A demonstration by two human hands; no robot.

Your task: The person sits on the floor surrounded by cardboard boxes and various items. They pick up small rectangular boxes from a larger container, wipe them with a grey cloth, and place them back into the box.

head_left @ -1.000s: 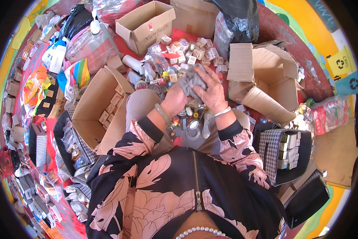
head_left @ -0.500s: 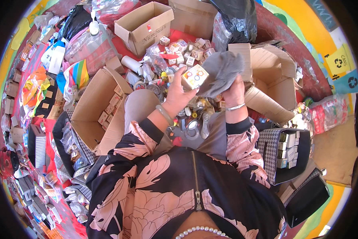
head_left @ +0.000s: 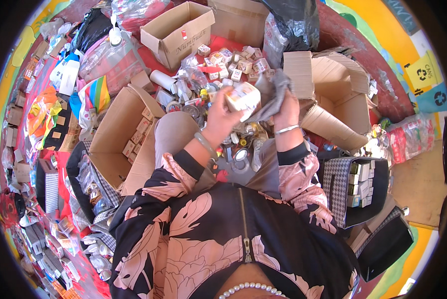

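In my left hand (head_left: 220,115) is a small white cardboard box (head_left: 244,97) with coloured markings, slightly blurred. My fingers and thumb close round its left side. My right hand (head_left: 286,110) grips a crumpled grey cloth (head_left: 271,94), which lies against the right side of the box. The cloth hides part of the box and some of my right fingers. Both hands are raised above my lap, over a heap of small jars, lids and loose items (head_left: 240,142). Beyond them lies a pile of small printed boxes (head_left: 236,65).
An open carton (head_left: 118,134) with small boxes inside leans at my left knee. Another open carton (head_left: 338,94) stands right, and a third (head_left: 177,35) at the back. A checked fabric bin (head_left: 335,187) holds small boxes. A black plastic bag (head_left: 295,22) sits at the back.
My right hand has drawn the cloth leftward and down against the box. The box has tilted in my left hand, and the cloth is more bunched.
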